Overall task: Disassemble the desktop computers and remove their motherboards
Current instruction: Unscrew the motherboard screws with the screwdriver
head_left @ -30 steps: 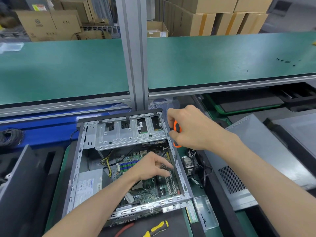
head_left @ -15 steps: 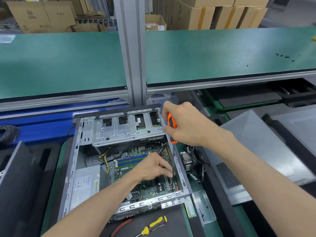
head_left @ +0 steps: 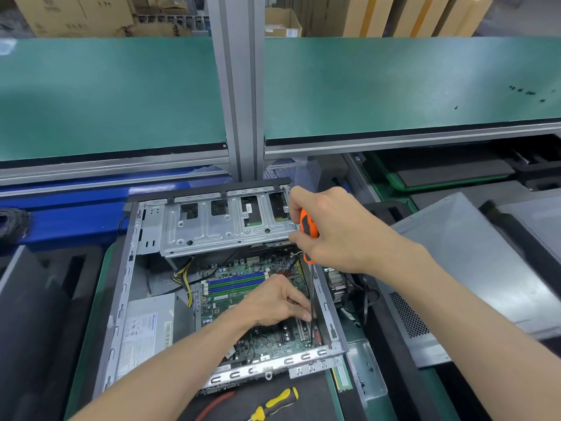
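Observation:
An open grey desktop case (head_left: pixel 121 299) lies on its side in front of me. Inside it sits the green motherboard (head_left: pixel 230 287) with blue and green memory slots. My right hand (head_left: pixel 337 232) grips the orange-and-black handle of a long screwdriver (head_left: pixel 308 227), whose shaft runs down to the board by the case's right wall. My left hand (head_left: pixel 279 302) rests on the board, its fingertips pinching the shaft near the tip. The tip itself is hidden behind those fingers.
A metal drive cage (head_left: pixel 218 226) spans the case's far end; a power supply (head_left: pixel 145 329) fills its left side. A yellow-handled screwdriver (head_left: pixel 273 402) lies near me. A grey side panel (head_left: pixel 473 268) lies to the right, a heatsink (head_left: pixel 335 284) beside the case. Green shelf (head_left: pixel 394 86) above.
Both hands have kept their hold on the screwdriver at the same spot on the board. The view has shifted slightly; the case sits a little lower-left in frame.

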{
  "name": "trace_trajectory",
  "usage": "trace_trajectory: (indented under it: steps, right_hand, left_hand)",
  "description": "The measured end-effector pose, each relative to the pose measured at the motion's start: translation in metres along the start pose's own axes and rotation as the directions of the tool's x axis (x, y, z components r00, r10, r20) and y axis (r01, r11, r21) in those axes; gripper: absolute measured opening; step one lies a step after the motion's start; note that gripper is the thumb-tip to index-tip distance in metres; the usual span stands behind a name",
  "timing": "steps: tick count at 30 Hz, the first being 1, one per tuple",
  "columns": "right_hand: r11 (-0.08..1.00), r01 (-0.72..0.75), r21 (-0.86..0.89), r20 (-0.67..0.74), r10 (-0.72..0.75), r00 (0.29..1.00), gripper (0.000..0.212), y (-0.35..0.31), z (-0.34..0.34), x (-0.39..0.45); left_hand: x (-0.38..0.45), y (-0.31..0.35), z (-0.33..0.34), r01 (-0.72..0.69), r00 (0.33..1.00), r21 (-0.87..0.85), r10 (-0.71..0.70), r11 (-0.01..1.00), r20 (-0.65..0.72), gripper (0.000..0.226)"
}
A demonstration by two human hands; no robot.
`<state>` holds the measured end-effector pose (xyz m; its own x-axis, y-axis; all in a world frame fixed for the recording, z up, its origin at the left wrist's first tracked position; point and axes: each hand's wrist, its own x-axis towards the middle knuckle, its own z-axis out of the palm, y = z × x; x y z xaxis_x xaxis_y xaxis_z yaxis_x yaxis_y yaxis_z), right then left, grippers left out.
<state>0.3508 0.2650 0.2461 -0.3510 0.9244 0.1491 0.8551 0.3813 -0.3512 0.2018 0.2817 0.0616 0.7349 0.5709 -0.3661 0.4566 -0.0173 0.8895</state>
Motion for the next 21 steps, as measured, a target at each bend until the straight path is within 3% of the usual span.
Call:
trace_trajectory:
  steps: [21]
  right_hand:
    - [1.0,-0.005,0.027,-0.006,0.005,1.0,0.025,0.007,0.012,0.013]
  left_hand:
    - [0.004,-0.008,-0.004,-0.019,0.997,0.055,0.015,0.998,0.077,0.011]
